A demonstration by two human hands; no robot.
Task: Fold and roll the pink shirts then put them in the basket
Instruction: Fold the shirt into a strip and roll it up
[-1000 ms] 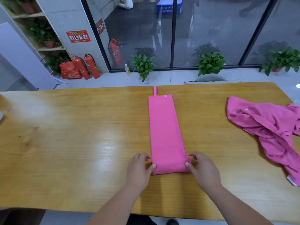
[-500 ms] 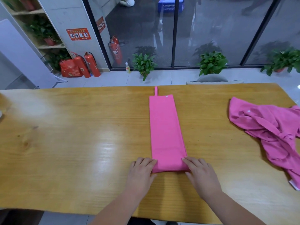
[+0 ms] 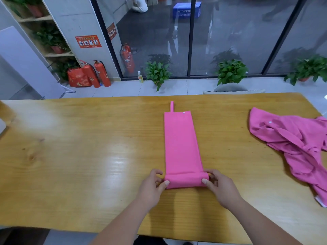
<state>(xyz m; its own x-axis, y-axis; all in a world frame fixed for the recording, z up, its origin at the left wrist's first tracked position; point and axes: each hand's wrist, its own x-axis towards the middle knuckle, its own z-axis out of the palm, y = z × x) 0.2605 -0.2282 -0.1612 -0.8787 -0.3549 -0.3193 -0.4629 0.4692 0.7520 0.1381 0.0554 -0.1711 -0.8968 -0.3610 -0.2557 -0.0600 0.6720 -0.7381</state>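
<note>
site: probably an office or lobby | glass partition wall (image 3: 230, 32) running behind | fire extinguishers (image 3: 99, 73) standing under a safety notice (image 3: 88, 41) | potted plants (image 3: 231, 70) lining the tiled floor | long wooden table (image 3: 79, 156) filling the foreground

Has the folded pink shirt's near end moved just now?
Yes: the left hand and right hand rolled that end of the folded pink shirt away from the near edge of the table, toward the loop.
</note>
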